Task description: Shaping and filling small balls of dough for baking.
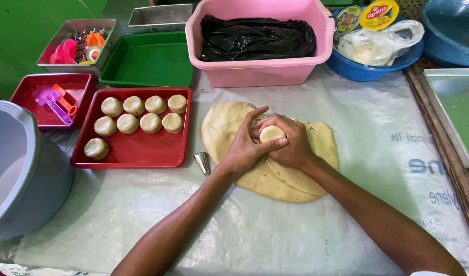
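In the head view, at the centre of the frame, the left hand [243,148] and the right hand [290,143] are cupped together, fingers pressed around a small round dough ball [271,134] held just above a flattened sheet of dough [295,176] on the plastic-covered table [377,168]. Left of centre, a red tray [142,151] carries nine shaped dough rounds [128,123], a small metal cone [202,162] stands beside it, and a pink tub [260,71] sits at the upper middle.
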